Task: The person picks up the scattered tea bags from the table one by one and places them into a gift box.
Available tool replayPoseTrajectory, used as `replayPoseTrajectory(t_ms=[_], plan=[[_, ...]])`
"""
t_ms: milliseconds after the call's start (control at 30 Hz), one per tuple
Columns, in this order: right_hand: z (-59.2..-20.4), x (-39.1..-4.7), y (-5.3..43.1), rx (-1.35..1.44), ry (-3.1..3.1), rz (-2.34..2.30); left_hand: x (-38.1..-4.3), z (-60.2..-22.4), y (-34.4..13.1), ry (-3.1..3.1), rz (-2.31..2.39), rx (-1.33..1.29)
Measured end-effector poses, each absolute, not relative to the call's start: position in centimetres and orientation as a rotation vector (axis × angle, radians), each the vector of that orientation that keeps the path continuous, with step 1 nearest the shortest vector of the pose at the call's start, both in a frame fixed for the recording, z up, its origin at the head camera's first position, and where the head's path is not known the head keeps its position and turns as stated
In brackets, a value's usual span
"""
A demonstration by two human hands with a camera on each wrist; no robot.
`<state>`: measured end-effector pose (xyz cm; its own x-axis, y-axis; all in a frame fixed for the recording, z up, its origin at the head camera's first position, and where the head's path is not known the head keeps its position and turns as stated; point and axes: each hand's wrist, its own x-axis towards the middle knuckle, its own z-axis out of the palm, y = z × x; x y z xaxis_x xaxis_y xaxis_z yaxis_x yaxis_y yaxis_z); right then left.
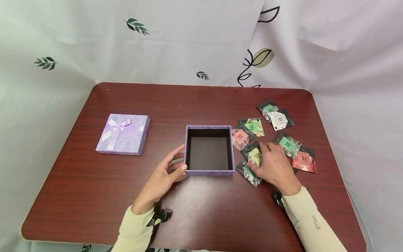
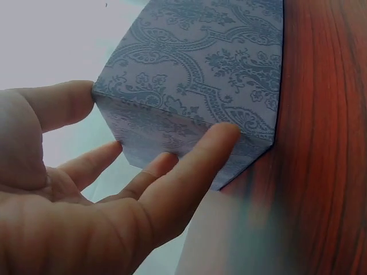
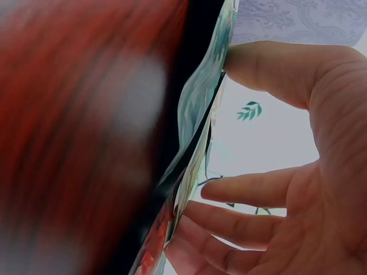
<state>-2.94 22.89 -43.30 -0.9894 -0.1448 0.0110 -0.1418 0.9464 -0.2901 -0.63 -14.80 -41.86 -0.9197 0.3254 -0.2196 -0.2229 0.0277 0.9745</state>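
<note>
Reddish-brown tabletop seen from above. The left hand, fingers loosely extended, touches the near left corner of a topless purple box. Beside the box, the right hand, likewise unclenched, rests over sachets: its thumb lies at a green-labelled sachet, its fingertips at a yellow-labelled sachet. To its right lies a red-labelled sachet. Well left of the box sits a lilac lid with ribbon bow. Farther back, a white-labelled sachet overlaps another; behind hangs leaf-printed white cloth.
</note>
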Motion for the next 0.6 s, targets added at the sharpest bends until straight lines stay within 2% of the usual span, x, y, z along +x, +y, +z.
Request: replayPoseTrajectory(t_ms=[600], plan=[[-43.55, -3.39, 23.44, -0.249, 3.071, -0.539, -0.81, -42.13, -15.08, 1.878, 1.952, 0.105]])
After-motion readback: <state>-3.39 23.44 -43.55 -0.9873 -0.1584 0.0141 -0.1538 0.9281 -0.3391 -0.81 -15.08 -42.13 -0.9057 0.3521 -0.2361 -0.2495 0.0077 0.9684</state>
